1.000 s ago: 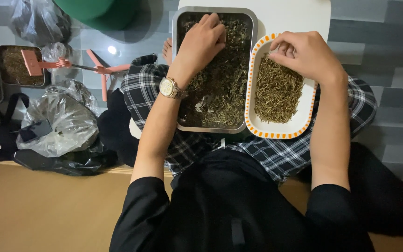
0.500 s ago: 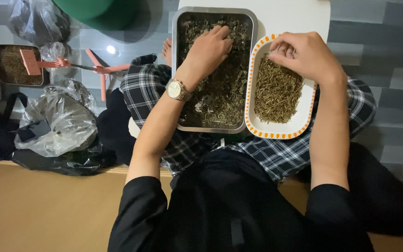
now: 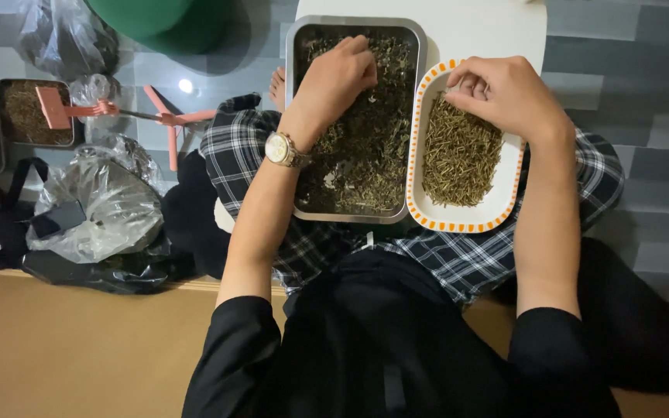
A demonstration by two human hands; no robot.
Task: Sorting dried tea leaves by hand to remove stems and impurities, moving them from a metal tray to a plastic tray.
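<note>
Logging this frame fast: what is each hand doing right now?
Left hand: fingers curled down into the dark leaves in the metal tray; a held piece cannot be told.
Right hand: fingertips pinched over the white dish; contents hidden.

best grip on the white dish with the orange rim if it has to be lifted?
Take the white dish by its near short rim, from the person's side. That end is bare; the right hand covers the far end, and the metal tray lies close along its left side. Keep it level.
</note>
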